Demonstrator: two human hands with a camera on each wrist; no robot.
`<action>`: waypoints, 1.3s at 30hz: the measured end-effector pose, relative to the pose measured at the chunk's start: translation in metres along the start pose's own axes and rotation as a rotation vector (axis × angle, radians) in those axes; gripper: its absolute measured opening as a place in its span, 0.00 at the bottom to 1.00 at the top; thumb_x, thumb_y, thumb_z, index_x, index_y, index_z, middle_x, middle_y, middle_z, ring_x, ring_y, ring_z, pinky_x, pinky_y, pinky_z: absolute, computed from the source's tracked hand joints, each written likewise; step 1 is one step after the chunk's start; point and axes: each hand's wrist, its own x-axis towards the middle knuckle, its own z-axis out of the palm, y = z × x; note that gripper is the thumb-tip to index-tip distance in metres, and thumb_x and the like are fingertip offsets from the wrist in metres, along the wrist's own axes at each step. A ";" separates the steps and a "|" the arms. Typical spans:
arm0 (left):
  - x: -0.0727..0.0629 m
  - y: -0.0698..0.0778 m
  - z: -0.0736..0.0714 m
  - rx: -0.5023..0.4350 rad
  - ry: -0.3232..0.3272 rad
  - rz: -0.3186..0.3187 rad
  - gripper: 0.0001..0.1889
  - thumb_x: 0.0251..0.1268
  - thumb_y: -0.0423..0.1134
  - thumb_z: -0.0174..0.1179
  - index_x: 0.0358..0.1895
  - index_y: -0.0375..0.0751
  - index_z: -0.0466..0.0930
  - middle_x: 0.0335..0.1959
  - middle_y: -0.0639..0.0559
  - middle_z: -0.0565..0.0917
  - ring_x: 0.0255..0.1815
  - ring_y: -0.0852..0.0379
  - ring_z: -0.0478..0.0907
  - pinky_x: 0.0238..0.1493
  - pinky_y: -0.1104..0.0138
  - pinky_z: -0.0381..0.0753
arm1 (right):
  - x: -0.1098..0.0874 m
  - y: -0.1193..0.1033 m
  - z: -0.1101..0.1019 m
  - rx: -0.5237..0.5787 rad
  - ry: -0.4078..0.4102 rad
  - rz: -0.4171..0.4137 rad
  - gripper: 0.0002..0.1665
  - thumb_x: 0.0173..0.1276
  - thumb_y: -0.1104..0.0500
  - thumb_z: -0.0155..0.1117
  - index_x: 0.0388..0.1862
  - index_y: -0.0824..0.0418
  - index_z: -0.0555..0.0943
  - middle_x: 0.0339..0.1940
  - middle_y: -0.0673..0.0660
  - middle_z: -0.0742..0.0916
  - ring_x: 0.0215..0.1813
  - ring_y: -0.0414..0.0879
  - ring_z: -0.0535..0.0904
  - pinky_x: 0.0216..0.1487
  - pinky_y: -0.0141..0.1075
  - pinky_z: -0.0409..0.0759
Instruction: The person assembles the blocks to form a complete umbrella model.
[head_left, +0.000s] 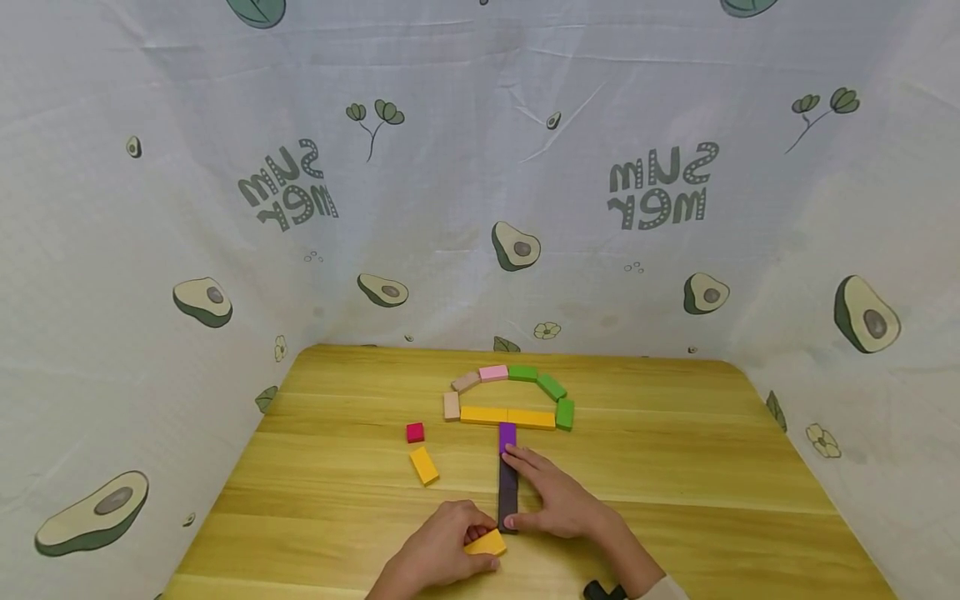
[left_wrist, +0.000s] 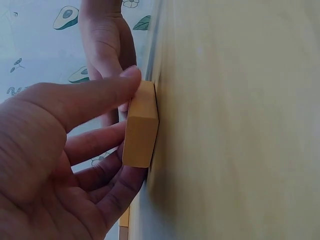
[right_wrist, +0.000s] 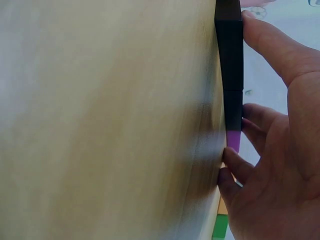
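Note:
My left hand (head_left: 442,546) pinches a yellow block (head_left: 486,543) between thumb and fingers, low over the wooden table just below the end of a black block. In the left wrist view, the yellow block (left_wrist: 140,140) has its side close to the tabletop. My right hand (head_left: 566,504) touches a straight column made of a purple block (head_left: 507,435) and two black blocks (head_left: 508,504). Its thumb rests on the lower black block (right_wrist: 230,50), while the fingertips lie farther up, near the purple block (right_wrist: 233,140).
Above the column, two yellow blocks (head_left: 483,414) form a bar under an arch of tan, pink (head_left: 493,373) and green blocks (head_left: 552,386). A red block (head_left: 415,432) and a loose yellow block (head_left: 424,466) lie left. A black object (head_left: 602,591) is beside the right forearm.

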 end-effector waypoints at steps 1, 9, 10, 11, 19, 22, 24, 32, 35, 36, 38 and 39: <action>0.000 0.000 0.000 0.000 0.003 0.000 0.18 0.58 0.48 0.78 0.48 0.45 0.90 0.31 0.68 0.80 0.33 0.74 0.73 0.36 0.78 0.76 | 0.000 0.000 0.000 0.000 -0.001 0.000 0.57 0.63 0.31 0.70 0.84 0.49 0.60 0.84 0.54 0.63 0.84 0.61 0.58 0.76 0.67 0.63; 0.002 -0.002 0.003 -0.015 0.006 -0.013 0.15 0.58 0.47 0.77 0.46 0.48 0.90 0.30 0.67 0.79 0.32 0.73 0.73 0.35 0.78 0.76 | 0.001 0.002 0.001 -0.006 0.001 0.002 0.57 0.63 0.30 0.70 0.84 0.49 0.60 0.84 0.53 0.63 0.84 0.61 0.58 0.76 0.66 0.63; 0.002 -0.002 0.003 -0.009 0.008 -0.010 0.15 0.58 0.47 0.77 0.46 0.48 0.90 0.30 0.67 0.79 0.31 0.73 0.73 0.35 0.78 0.76 | 0.001 0.002 0.001 -0.003 0.000 0.004 0.57 0.63 0.30 0.70 0.84 0.49 0.60 0.84 0.53 0.63 0.84 0.61 0.58 0.76 0.66 0.63; 0.003 -0.002 0.003 -0.006 0.008 -0.008 0.15 0.58 0.47 0.77 0.47 0.47 0.90 0.30 0.67 0.79 0.31 0.73 0.73 0.34 0.78 0.75 | 0.001 0.002 0.000 -0.001 -0.002 0.005 0.57 0.63 0.30 0.70 0.84 0.49 0.60 0.84 0.53 0.63 0.84 0.61 0.58 0.76 0.66 0.63; 0.002 -0.001 0.004 0.001 0.010 -0.005 0.16 0.58 0.47 0.77 0.47 0.46 0.91 0.30 0.68 0.79 0.31 0.73 0.73 0.33 0.78 0.75 | 0.000 0.001 0.000 0.007 -0.010 0.012 0.57 0.63 0.30 0.70 0.84 0.49 0.60 0.85 0.54 0.63 0.84 0.62 0.57 0.76 0.67 0.63; 0.002 -0.001 0.004 -0.002 0.015 -0.001 0.16 0.58 0.47 0.77 0.47 0.46 0.91 0.30 0.67 0.79 0.31 0.73 0.73 0.33 0.78 0.75 | 0.001 0.001 0.000 0.004 -0.009 0.010 0.57 0.63 0.30 0.69 0.84 0.49 0.60 0.85 0.54 0.63 0.84 0.62 0.57 0.76 0.67 0.63; 0.002 -0.001 0.004 -0.005 0.018 0.001 0.16 0.58 0.47 0.77 0.47 0.46 0.91 0.30 0.67 0.79 0.31 0.73 0.73 0.34 0.79 0.76 | 0.001 0.001 0.000 0.004 -0.010 0.010 0.57 0.63 0.30 0.69 0.84 0.49 0.60 0.85 0.54 0.63 0.84 0.62 0.57 0.76 0.68 0.63; 0.002 0.000 0.003 -0.015 0.020 0.001 0.16 0.58 0.47 0.77 0.47 0.45 0.91 0.31 0.67 0.80 0.32 0.73 0.73 0.34 0.78 0.76 | 0.001 0.001 -0.001 0.013 -0.015 0.010 0.57 0.63 0.31 0.70 0.84 0.49 0.60 0.85 0.54 0.63 0.84 0.62 0.57 0.75 0.68 0.63; 0.001 0.000 0.003 -0.021 0.018 -0.010 0.16 0.58 0.47 0.77 0.47 0.46 0.90 0.31 0.67 0.80 0.32 0.73 0.73 0.35 0.78 0.76 | 0.001 0.001 -0.001 0.014 -0.014 0.010 0.57 0.63 0.30 0.69 0.84 0.49 0.59 0.85 0.54 0.62 0.84 0.62 0.57 0.75 0.68 0.63; 0.001 0.001 0.003 -0.023 0.017 -0.014 0.16 0.58 0.47 0.77 0.47 0.46 0.90 0.31 0.67 0.80 0.32 0.73 0.73 0.35 0.78 0.76 | 0.001 0.001 -0.001 0.015 -0.014 0.010 0.57 0.63 0.30 0.69 0.84 0.49 0.59 0.85 0.54 0.62 0.84 0.62 0.57 0.75 0.68 0.63; 0.001 0.001 0.003 -0.031 0.013 -0.019 0.16 0.58 0.47 0.77 0.47 0.46 0.90 0.31 0.67 0.80 0.32 0.73 0.73 0.35 0.78 0.76 | 0.001 0.001 -0.001 0.013 -0.015 0.013 0.57 0.63 0.30 0.69 0.84 0.49 0.59 0.85 0.54 0.62 0.84 0.62 0.57 0.75 0.68 0.63; 0.001 0.001 0.003 -0.035 0.010 -0.019 0.16 0.59 0.48 0.77 0.47 0.46 0.90 0.31 0.67 0.80 0.32 0.73 0.73 0.35 0.78 0.76 | 0.001 0.001 -0.001 0.012 -0.016 0.014 0.57 0.63 0.30 0.69 0.84 0.49 0.59 0.85 0.54 0.62 0.84 0.62 0.57 0.76 0.68 0.63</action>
